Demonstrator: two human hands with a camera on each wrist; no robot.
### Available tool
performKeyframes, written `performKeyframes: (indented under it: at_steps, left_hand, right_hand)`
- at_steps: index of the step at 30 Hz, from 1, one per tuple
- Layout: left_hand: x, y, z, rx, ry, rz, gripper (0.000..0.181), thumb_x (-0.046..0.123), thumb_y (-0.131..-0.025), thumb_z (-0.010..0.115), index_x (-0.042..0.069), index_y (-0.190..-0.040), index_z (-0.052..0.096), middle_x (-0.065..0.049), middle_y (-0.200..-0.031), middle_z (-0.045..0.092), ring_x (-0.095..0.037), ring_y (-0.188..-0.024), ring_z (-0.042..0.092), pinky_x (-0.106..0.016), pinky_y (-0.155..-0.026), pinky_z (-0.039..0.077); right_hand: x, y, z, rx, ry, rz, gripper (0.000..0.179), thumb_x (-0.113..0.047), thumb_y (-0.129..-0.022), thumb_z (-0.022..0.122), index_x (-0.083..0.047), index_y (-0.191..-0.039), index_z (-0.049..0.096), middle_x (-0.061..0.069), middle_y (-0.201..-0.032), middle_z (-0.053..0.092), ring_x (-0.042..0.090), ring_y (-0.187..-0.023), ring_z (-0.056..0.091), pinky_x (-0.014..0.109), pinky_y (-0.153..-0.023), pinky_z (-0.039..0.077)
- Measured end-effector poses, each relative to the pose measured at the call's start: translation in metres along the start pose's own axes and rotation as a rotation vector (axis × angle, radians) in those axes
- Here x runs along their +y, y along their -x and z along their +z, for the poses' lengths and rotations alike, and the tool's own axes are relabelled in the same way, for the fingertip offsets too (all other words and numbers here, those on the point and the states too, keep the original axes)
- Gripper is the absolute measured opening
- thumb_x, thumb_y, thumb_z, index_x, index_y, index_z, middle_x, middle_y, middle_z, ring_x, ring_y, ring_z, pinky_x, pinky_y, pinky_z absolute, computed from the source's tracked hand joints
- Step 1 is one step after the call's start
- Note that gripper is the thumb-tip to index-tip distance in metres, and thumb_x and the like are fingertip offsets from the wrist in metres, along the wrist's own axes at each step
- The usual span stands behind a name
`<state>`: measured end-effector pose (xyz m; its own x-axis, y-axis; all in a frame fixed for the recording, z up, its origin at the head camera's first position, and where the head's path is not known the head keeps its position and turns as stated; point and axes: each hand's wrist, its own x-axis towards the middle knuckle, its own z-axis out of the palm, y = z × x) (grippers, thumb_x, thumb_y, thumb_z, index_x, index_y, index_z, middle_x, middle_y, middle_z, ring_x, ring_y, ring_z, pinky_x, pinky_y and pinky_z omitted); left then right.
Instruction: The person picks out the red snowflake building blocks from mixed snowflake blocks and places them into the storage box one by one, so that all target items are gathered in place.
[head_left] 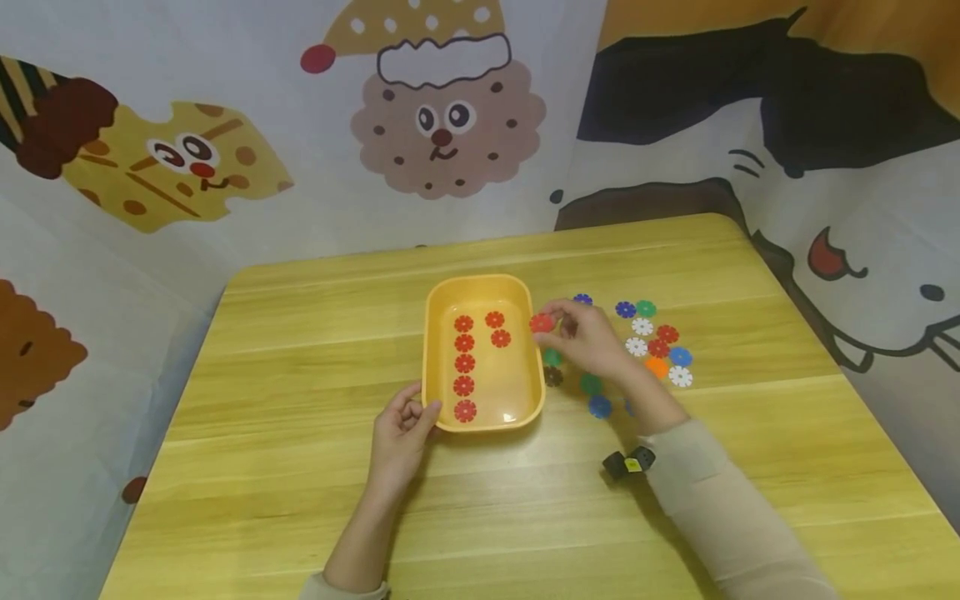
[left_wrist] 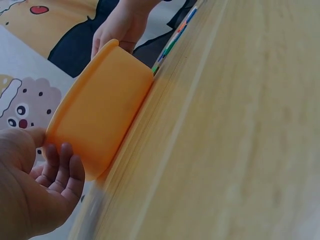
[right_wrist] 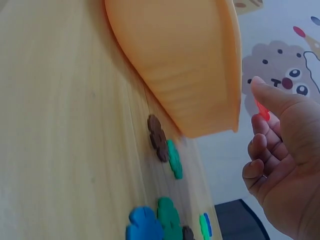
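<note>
A yellow-orange plastic tray (head_left: 487, 400) stands on the wooden table. Inside it, several red snowflake discs lie in a left column, and two more sit beside the top of that column. My left hand (head_left: 401, 429) grips the tray's lower left corner, thumb over the rim; its fingers (left_wrist: 64, 170) curl against the outer wall. Over the tray's right rim, my right hand (head_left: 588, 337) pinches a red snowflake disc (head_left: 542, 322) between thumb and fingers. In the right wrist view only a sliver of that red disc (right_wrist: 262, 110) shows behind the thumb.
Right of the tray lie loose snowflake discs, among them a white one (head_left: 680, 377), an orange one (head_left: 656, 367), a blue one (head_left: 599, 407) and a brown one (head_left: 553, 377). Some hide under the right forearm. A cartoon-printed cloth (head_left: 300, 217) hangs behind the table (head_left: 285, 467).
</note>
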<state>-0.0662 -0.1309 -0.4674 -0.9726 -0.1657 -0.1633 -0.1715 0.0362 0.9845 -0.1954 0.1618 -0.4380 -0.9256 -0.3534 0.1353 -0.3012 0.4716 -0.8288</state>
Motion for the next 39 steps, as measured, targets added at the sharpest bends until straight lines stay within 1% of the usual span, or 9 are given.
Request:
performKeyframes:
  at_steps: [8,12,17,22,29,33,34,37,39]
  left_hand:
    - [-0.001,0.000,0.000,-0.001,-0.003,0.006,0.037,0.008,-0.096,0.070,0.002,-0.131,0.061,-0.015,-0.083,0.063,-0.012,-0.068,0.062,-0.025,-0.067,0.060]
    - [-0.001,0.000,0.001,-0.001,0.008,0.009,0.037,0.008,-0.096,0.070,0.002,-0.131,0.062,-0.014,-0.083,0.063,-0.012,-0.068,0.062,-0.025,-0.066,0.060]
    - [-0.001,0.000,0.001,-0.004,0.016,0.011,0.038,0.008,-0.096,0.071,0.002,-0.132,0.061,-0.012,-0.082,0.063,-0.013,-0.068,0.063,-0.026,-0.066,0.060]
    - [0.000,0.000,0.001,-0.006,0.021,0.011,0.038,0.007,-0.096,0.071,0.003,-0.132,0.061,-0.011,-0.081,0.062,-0.013,-0.068,0.063,-0.025,-0.066,0.060]
    - [0.001,0.000,0.001,-0.004,0.019,0.018,0.038,0.007,-0.095,0.071,0.002,-0.132,0.061,-0.009,-0.080,0.062,-0.012,-0.067,0.062,-0.024,-0.065,0.059]
    - [0.001,0.000,0.001,-0.005,0.022,0.012,0.038,0.007,-0.096,0.070,0.003,-0.132,0.061,-0.011,-0.081,0.062,-0.012,-0.067,0.062,-0.024,-0.065,0.059]
    - [0.000,0.000,0.000,-0.005,0.022,0.009,0.038,0.007,-0.096,0.070,0.003,-0.132,0.061,-0.012,-0.081,0.062,-0.012,-0.067,0.062,-0.024,-0.065,0.059]
    - [0.000,0.000,0.000,-0.003,0.022,0.002,0.038,0.007,-0.096,0.070,0.003,-0.132,0.061,-0.013,-0.081,0.062,-0.012,-0.067,0.062,-0.024,-0.065,0.059]
    - [0.000,0.000,0.000,0.000,0.021,0.000,0.038,0.007,-0.096,0.070,0.003,-0.132,0.061,-0.013,-0.082,0.062,-0.012,-0.068,0.063,-0.024,-0.065,0.059]
  right_hand:
    - [-0.008,-0.005,0.013,-0.017,0.008,-0.065,0.039,-0.015,-0.087,0.081,0.002,-0.118,0.066,0.009,-0.093,0.064,0.018,-0.068,0.054,0.022,-0.056,0.048]
    - [-0.010,-0.007,0.020,-0.023,0.027,-0.105,0.038,-0.014,-0.086,0.082,0.002,-0.116,0.067,0.009,-0.093,0.063,0.017,-0.071,0.056,0.024,-0.059,0.050]
    - [-0.012,-0.010,0.027,-0.038,0.086,-0.138,0.038,-0.018,-0.086,0.082,0.001,-0.116,0.067,0.007,-0.089,0.062,0.017,-0.067,0.051,0.026,-0.057,0.047]
    - [-0.017,-0.012,0.030,-0.047,0.160,-0.126,0.044,-0.023,-0.086,0.082,0.003,-0.118,0.066,0.005,-0.090,0.061,0.016,-0.066,0.050,0.027,-0.058,0.047]
    - [-0.025,-0.014,0.032,-0.041,0.239,-0.106,0.044,-0.027,-0.087,0.082,0.000,-0.119,0.067,0.005,-0.093,0.063,0.017,-0.070,0.051,0.030,-0.064,0.049]
    - [-0.028,-0.015,0.035,-0.042,0.245,-0.115,0.044,-0.026,-0.086,0.082,-0.002,-0.119,0.067,0.006,-0.095,0.064,0.023,-0.078,0.057,0.033,-0.071,0.050]
    - [-0.029,-0.016,0.036,-0.043,0.252,-0.117,0.043,-0.026,-0.086,0.082,-0.002,-0.119,0.067,0.005,-0.095,0.065,0.025,-0.081,0.058,0.034,-0.076,0.050]
    - [-0.030,-0.018,0.040,-0.044,0.288,-0.133,0.043,-0.029,-0.086,0.083,-0.005,-0.118,0.068,0.004,-0.094,0.066,0.027,-0.091,0.061,0.039,-0.089,0.044]
    - [-0.031,-0.019,0.043,-0.047,0.317,-0.148,0.045,-0.031,-0.085,0.083,-0.006,-0.119,0.069,0.003,-0.093,0.067,0.027,-0.094,0.062,0.042,-0.094,0.040]
